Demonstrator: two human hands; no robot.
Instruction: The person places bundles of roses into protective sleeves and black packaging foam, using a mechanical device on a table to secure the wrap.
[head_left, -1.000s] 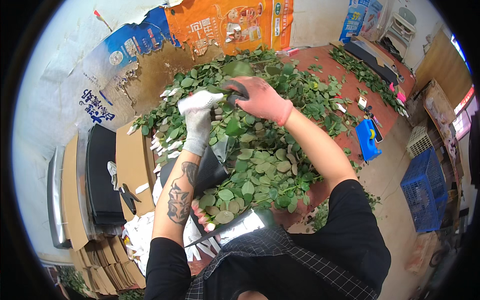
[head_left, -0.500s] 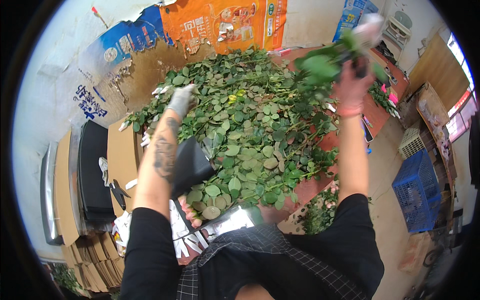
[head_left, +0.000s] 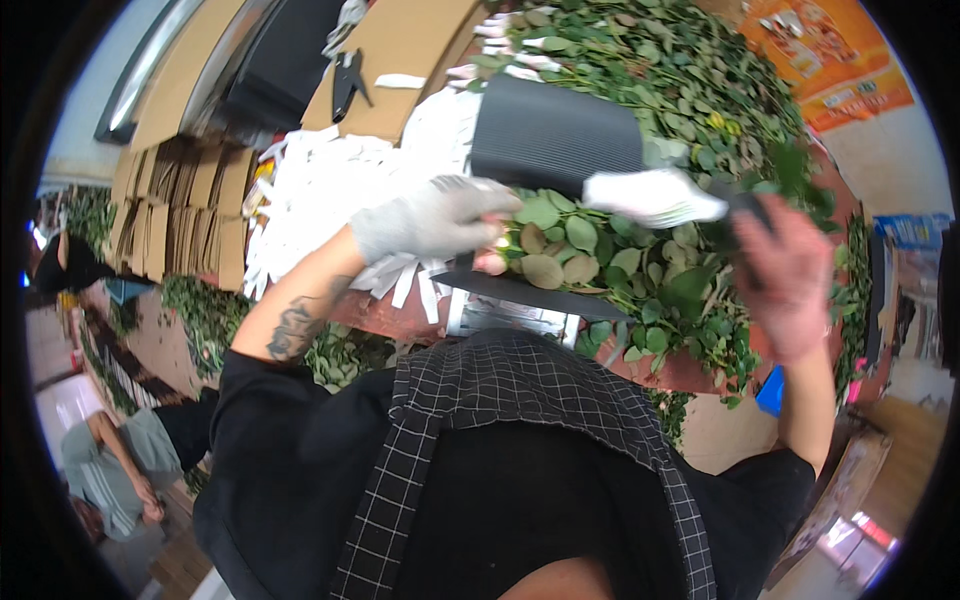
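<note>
My left hand (head_left: 440, 216), in a grey-white glove, reaches over pink rose heads (head_left: 490, 258) at the near end of the leaf pile. Its fingers are stretched out; whether they touch the petals is hard to tell. My right hand (head_left: 788, 275), in a reddish glove, is blurred and closed on a leafy rose stem. The head of that rose, in a white sleeve (head_left: 655, 198), points left above the leaves. Between the hands, rose stems with green leaves (head_left: 585, 240) lie beside a bent black corrugated sheet (head_left: 555, 130).
A heap of white sleeves (head_left: 335, 190) lies left of the black sheet. Black pliers-like tool (head_left: 349, 85) rests on cardboard. Folded cardboard (head_left: 185, 210) is stacked at left. More leafy roses (head_left: 650, 50) cover the far table. Another person (head_left: 130, 460) sits at lower left.
My view has turned left. My left hand has come back from the far leaves to the near rose heads. My right hand has brought the sleeved rose lower and nearer, its head now pointing left.
</note>
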